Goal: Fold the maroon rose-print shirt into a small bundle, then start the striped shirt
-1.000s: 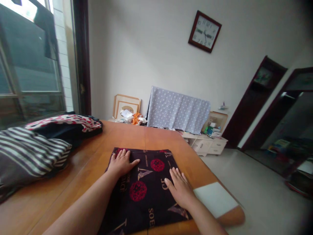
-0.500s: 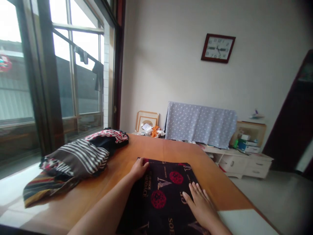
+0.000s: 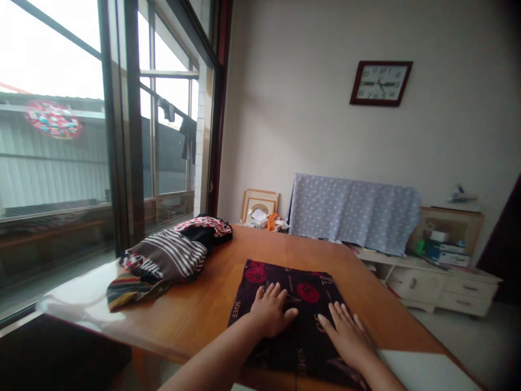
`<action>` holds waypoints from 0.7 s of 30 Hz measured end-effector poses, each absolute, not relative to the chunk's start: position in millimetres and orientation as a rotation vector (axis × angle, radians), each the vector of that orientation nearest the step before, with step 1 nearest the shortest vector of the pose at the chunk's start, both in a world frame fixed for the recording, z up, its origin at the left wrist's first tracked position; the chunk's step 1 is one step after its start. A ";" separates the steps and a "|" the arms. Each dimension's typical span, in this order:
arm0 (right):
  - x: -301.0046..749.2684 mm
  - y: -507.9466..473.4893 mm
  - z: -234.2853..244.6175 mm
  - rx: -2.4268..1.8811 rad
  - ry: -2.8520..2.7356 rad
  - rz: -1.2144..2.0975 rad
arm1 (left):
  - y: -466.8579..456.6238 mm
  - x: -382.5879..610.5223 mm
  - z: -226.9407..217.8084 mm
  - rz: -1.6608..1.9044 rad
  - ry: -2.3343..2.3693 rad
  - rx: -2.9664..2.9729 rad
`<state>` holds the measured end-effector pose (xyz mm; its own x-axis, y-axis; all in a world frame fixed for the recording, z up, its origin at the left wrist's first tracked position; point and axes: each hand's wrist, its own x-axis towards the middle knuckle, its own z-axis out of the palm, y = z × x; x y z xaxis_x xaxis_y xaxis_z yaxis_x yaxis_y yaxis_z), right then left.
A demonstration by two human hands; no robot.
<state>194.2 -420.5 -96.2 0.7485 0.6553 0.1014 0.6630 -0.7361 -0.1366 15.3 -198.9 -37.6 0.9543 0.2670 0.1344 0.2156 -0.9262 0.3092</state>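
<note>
A dark folded cloth with red round motifs and pale lettering lies flat on the wooden table. My left hand rests palm down on its middle left, fingers spread. Lying on the right side of the same cloth is my right hand, its fingers stretched out and slightly apart. Neither hand grips anything. The parts of the cloth beneath both hands and forearms are hidden.
Rumpled clothes, some striped, lie in a pile on the table's left. A pale flat sheet is at the near right corner. Beyond the table stand a cloth-draped object and a white cabinet. Windows line the left.
My left hand has let go of the cloth's far left corner and moved nearer, onto its middle. My right hand stays on the right side. The view has turned left.
</note>
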 end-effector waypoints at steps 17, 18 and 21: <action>183.6 -421.3 -74.7 -2.839 -0.975 0.032 | -121.0 -80.1 -32.4 0.355 0.825 3.040; 183.5 -421.3 -74.3 -2.838 -0.975 0.031 | -124.9 -79.4 -29.1 0.405 0.823 3.038; 183.2 -421.6 -72.6 -2.832 -0.983 0.034 | -148.4 -71.4 -23.5 0.556 0.664 2.997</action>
